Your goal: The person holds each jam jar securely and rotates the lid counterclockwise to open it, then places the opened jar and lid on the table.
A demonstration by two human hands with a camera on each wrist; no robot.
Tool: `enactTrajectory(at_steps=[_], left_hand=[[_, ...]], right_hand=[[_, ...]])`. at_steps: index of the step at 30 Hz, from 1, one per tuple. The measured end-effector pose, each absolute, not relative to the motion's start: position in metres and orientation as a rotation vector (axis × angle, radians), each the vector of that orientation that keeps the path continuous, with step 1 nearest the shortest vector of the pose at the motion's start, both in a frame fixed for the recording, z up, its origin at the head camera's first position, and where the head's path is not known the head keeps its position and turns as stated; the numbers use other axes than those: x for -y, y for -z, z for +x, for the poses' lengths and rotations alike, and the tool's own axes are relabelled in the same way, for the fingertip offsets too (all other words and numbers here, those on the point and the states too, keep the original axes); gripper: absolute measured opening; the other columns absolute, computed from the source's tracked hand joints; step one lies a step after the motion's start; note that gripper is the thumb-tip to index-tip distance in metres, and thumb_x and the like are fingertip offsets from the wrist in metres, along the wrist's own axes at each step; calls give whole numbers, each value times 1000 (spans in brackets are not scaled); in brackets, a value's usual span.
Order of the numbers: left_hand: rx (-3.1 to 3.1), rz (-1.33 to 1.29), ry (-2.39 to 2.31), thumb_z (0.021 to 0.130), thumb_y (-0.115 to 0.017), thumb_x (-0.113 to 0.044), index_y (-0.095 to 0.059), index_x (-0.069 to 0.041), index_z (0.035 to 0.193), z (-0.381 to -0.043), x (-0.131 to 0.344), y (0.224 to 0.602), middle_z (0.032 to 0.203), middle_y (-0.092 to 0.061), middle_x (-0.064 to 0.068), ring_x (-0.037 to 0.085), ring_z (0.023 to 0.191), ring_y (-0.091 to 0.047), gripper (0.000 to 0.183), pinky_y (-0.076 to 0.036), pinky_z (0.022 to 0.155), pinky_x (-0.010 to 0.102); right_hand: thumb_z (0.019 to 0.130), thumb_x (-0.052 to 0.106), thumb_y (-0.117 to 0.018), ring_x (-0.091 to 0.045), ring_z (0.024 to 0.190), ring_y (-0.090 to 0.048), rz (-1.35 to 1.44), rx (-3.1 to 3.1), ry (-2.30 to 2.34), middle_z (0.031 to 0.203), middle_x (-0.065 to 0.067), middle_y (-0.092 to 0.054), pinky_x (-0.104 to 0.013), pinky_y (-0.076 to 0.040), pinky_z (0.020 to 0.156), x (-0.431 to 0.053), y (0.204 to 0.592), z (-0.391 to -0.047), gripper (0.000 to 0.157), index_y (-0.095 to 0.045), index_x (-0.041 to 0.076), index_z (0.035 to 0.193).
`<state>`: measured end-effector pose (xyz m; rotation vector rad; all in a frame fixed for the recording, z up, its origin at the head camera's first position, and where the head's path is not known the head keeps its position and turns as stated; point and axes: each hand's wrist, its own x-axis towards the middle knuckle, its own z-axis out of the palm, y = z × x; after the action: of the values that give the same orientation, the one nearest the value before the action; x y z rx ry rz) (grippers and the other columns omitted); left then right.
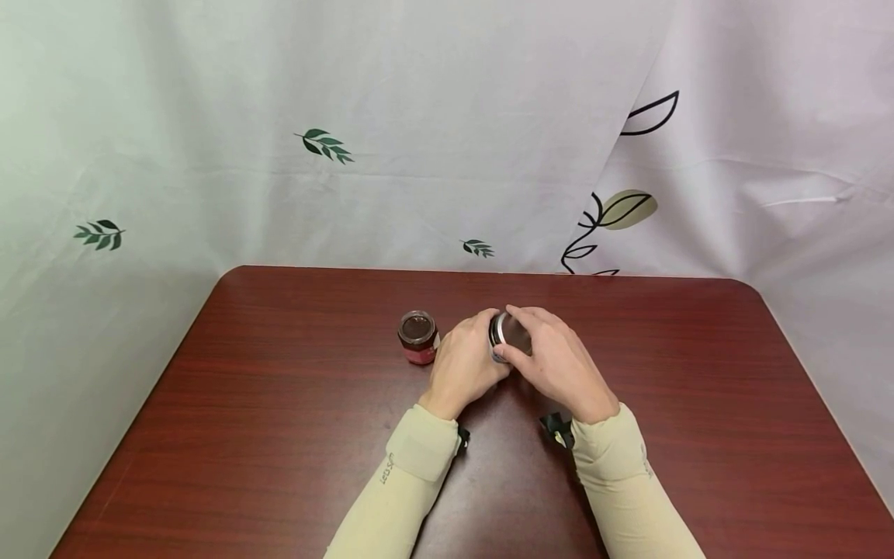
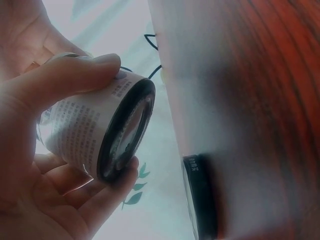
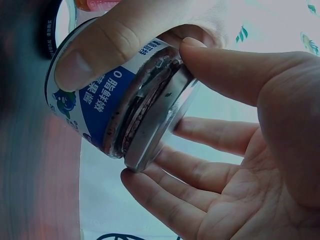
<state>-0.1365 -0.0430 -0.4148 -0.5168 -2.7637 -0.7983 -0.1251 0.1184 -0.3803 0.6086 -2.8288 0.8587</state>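
My left hand (image 1: 466, 361) grips a glass jar (image 3: 100, 100) with a blue and white label, tilted on its side above the table. In the left wrist view its dark-rimmed base (image 2: 127, 132) faces the table, and the thumb presses on the label. At the jar's mouth is a silvery metal lid (image 3: 161, 120), with a strip of glass neck showing beside it. My right hand (image 1: 559, 359) holds this lid by its edge between thumb and fingertips. Whether the lid is still threaded on the neck, I cannot tell.
A second jar (image 1: 417, 339) with a reddish label stands on the table, just left of my left hand. The reddish-brown wooden table (image 1: 293, 435) reaches back to a pale curtain (image 1: 419, 93) with leaf prints.
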Motion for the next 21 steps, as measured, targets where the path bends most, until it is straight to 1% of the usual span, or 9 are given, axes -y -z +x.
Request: enactTrajectory(at_steps=[21], left_hand=[[2765, -528, 803, 70, -85, -21, -60, -3, 128, -137, 43, 416, 112, -70, 10, 24, 99, -68, 67, -55, 84, 39]], right_hand=[[89, 26, -76, -36, 128, -52, 625, 2853, -851, 136, -19, -59, -50, -40, 107, -119, 380, -125, 61, -55, -1, 140]])
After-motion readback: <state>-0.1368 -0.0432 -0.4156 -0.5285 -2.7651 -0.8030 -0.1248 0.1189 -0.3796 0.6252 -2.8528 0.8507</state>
